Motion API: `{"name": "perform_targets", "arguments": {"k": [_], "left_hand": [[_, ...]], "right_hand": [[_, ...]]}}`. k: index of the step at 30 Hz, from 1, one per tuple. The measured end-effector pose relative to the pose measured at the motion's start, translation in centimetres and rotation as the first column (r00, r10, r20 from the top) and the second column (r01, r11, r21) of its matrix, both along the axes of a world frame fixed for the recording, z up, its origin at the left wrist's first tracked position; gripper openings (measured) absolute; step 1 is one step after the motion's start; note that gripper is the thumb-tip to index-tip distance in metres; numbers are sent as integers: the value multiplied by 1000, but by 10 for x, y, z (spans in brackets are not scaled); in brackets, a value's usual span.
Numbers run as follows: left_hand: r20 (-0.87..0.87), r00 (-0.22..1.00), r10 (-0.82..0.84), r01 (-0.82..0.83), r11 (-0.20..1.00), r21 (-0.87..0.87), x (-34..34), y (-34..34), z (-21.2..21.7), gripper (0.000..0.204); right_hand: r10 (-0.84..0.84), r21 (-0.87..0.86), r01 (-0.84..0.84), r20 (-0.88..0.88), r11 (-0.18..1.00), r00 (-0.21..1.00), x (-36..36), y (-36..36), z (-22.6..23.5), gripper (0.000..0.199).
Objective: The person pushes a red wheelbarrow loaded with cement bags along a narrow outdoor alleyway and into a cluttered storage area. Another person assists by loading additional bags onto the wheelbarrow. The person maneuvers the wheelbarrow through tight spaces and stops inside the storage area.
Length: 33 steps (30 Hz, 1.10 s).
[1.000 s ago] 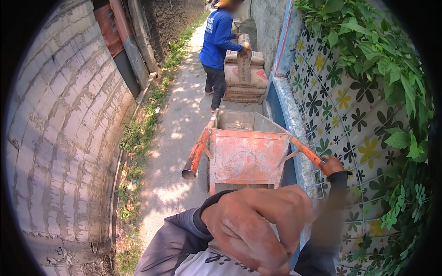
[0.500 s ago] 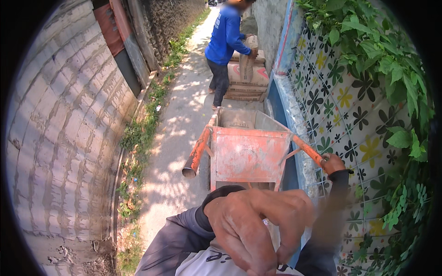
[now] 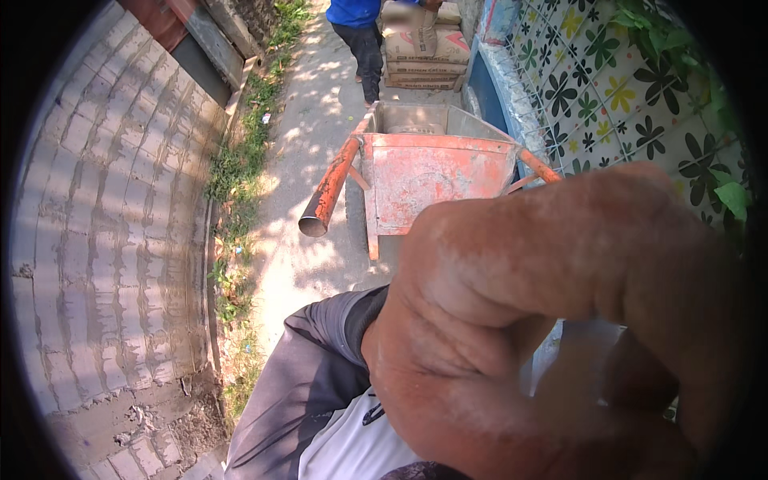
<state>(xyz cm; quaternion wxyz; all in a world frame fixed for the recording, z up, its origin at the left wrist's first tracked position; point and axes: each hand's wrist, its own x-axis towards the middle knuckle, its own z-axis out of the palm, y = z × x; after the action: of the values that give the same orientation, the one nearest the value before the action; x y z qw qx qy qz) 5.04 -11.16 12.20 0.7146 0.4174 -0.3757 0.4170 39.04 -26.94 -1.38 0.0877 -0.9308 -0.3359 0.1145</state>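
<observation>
My left hand [image 3: 480, 296] is raised very close, large and partly blurred. Its fingers curl round toward the right; their tips lie in blur and shadow, so anything they pinch cannot be made out. The dark cuff of a grey sleeve [image 3: 320, 344] circles its wrist. Beyond it stands an orange, worn wheelbarrow [image 3: 436, 180] with a sack [image 3: 412, 126] visible in its tray. The wheelbarrow's left tube handle [image 3: 332, 192] is free. Of the right handle [image 3: 539, 166] only the upper part shows; my left hand covers its end, and my right hand is not visible.
A person in a blue top [image 3: 354, 12] stands ahead beside stacked paper sacks [image 3: 424, 56], one hand at the upper sacks. A block wall [image 3: 104, 216] and weeds [image 3: 232, 168] line the left; a flower-patterned sheet [image 3: 596, 104] and leafy plants line the right.
My left hand has come up much closer and now covers where my right hand held the right handle. The wheelbarrow, sacks and person sit higher in view.
</observation>
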Motion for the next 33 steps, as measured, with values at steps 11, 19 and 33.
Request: {"name": "perform_targets", "arguments": {"k": [11, 19, 33], "left_hand": [[-349, 896, 275, -297, 955, -10, 5, -1, -34, 24], [-455, -278, 846, -504, 275, 819, -52, 100, -83, 35], [-689, -238, 684, -368, 593, 716, -67, 126, -104, 40]], "right_hand": [[-91, 3, 92, -132, 996, 987, -12, 9, -7, 43], [-100, -2, 100, -81, 995, 992, -10, -8, 10, 42], [-56, 84, 66, -112, 994, 992, 7, -12, -14, 42]]}}
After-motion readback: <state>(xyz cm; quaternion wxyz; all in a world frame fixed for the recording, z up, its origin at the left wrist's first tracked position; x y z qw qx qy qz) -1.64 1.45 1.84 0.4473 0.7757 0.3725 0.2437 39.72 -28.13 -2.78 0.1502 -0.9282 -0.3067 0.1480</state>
